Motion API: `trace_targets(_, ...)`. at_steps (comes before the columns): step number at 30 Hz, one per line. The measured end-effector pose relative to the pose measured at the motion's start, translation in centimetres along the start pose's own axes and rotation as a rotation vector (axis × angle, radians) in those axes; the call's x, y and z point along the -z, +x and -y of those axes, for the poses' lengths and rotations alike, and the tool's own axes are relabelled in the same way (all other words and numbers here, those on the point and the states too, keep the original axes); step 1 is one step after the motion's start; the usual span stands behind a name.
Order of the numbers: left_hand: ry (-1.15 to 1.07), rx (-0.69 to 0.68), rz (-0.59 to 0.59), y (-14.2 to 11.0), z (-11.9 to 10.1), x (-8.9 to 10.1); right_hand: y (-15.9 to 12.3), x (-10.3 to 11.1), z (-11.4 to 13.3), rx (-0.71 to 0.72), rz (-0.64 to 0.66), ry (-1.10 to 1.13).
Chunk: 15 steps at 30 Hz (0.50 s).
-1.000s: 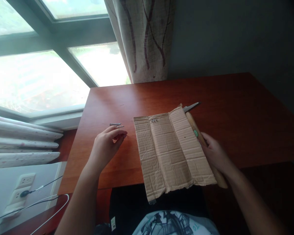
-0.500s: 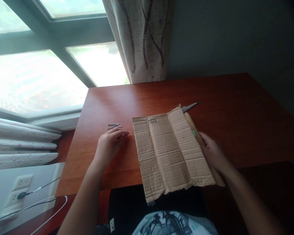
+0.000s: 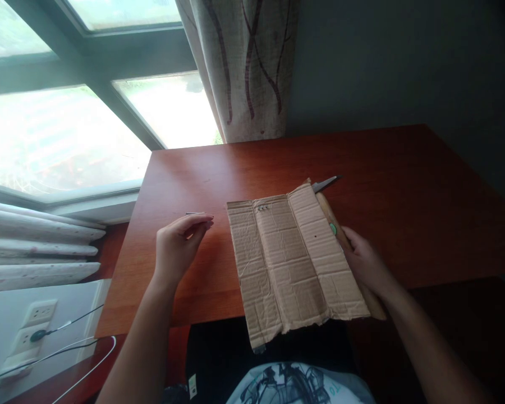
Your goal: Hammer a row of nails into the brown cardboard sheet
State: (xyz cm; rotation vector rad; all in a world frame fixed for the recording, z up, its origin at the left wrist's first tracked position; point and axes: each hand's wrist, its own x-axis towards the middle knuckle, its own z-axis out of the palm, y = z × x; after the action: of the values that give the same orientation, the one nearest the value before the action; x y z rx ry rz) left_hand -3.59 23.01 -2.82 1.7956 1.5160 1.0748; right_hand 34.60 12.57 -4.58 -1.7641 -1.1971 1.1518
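My right hand (image 3: pixel 364 261) is wrapped round the wooden handle of a hammer (image 3: pixel 329 216), which has a green sticker. The hammer lies along the right edge of a creased cardboard sheet (image 3: pixel 294 264), and its pointed metal end shows past the sheet's top corner. The rest of its head is hidden. Left of the cardboard, my left hand (image 3: pixel 180 238) is over the table with thumb and fingertips pinched together. What they hold, if anything, is too small to make out. Just behind those fingers a thin metal nail (image 3: pixel 194 213) shows, mostly covered by the hand.
The brown wooden table (image 3: pixel 374 168) reaches to the wall. The cardboard overhangs its front edge, above my lap. A window (image 3: pixel 67 140) and a curtain (image 3: pixel 252 67) stand behind. At the lower left are wall sockets (image 3: pixel 33 331) with cables.
My left hand has shifted slightly left and up, its fingers now pinched and covering most of the nails that lay in view. My right hand, hammer and cardboard stay put.
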Motion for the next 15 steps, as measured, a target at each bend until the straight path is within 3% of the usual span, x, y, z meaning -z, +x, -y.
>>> trace_targets(6, -0.359, 0.027, -0.253, 0.5, -4.5, 0.3, -0.1, 0.0, -0.1, -0.008, -0.01, 0.007)
trace_targets(10, -0.51, -0.046, -0.197, 1.5, -7.4, -0.4, 0.0, -0.1, -0.1, -0.01, -0.019, 0.017)
trace_targets(15, -0.528, -0.119, -0.046, 3.0, -9.2, -2.6, -0.1, -0.2, -0.2, -0.012, -0.021, 0.024)
